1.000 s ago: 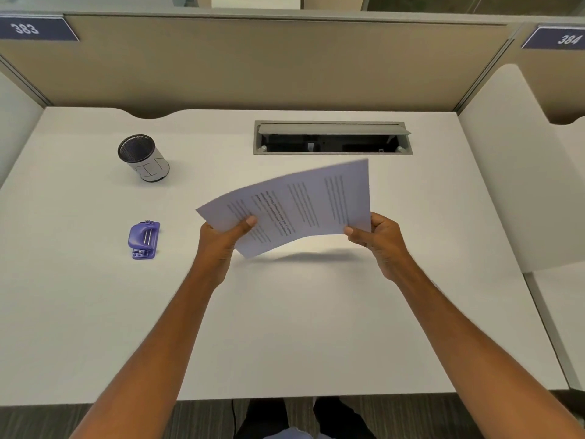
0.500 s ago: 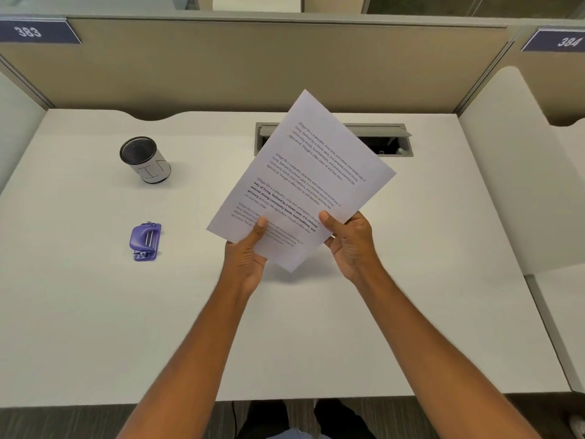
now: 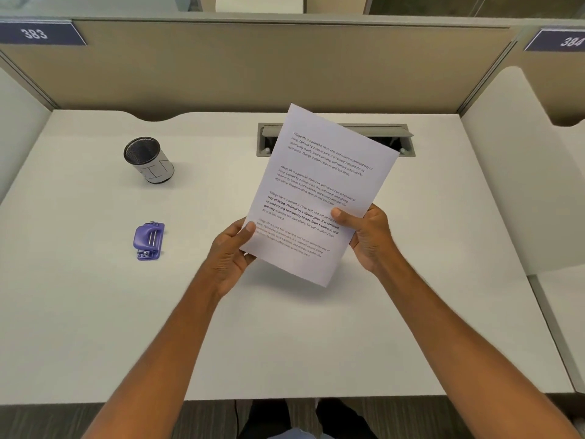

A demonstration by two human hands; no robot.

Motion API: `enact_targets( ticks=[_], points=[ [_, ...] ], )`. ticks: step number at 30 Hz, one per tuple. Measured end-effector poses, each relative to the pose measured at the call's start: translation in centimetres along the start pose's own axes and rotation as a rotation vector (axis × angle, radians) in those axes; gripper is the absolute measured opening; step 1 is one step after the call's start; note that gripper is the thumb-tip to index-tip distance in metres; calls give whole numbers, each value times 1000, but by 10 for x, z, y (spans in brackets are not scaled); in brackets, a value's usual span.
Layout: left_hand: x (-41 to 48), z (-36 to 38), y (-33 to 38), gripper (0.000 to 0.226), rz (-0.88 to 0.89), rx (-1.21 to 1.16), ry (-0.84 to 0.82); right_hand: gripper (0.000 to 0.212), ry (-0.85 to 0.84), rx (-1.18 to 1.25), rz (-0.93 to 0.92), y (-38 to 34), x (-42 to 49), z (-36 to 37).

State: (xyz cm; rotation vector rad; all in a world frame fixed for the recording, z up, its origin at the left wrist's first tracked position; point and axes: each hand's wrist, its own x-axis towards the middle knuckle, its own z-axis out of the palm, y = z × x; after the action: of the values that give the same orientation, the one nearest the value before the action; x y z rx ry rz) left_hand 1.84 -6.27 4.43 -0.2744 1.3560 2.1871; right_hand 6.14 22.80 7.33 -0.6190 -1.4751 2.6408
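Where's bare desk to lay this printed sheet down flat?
Widest bare patch: desk front, from below the sheet to the near edge. Also the right side, between right hand and divider. Left is tighter: hole punch, mesh cup. At the back, cable slot interrupts.

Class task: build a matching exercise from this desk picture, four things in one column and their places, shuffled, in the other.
1. printed sheet
2. purple hole punch
3. mesh cup
4. cable hatch

a. set into the desk, far side
b. standing far left on the desk
c. gripped by the left hand and right hand
d. lying on the desk, nearer the person than the mesh cup

Pairs: 1-c, 2-d, 3-b, 4-a
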Motion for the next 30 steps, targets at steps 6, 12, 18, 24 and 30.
enact_targets(
  ticks=[6,12,18,24,30],
  points=[
    [9,1,17,60,-72,279,-121,55,-43,-109,126,-4,3,-7],
    [11,14,14,41,-72,245,-135,55,-112,-191,213,1,3,-5],
    [7,15,7,42,-55,206,-45,48,-147,-193,234,4,5,-5],
    [3,14,-4,40,-52,144,31,46,-113,-235,199,16,5,3],
    [-2,-9,2,29,-48,162,58,49,-119,-240,196,26,11,8]
  ],
)
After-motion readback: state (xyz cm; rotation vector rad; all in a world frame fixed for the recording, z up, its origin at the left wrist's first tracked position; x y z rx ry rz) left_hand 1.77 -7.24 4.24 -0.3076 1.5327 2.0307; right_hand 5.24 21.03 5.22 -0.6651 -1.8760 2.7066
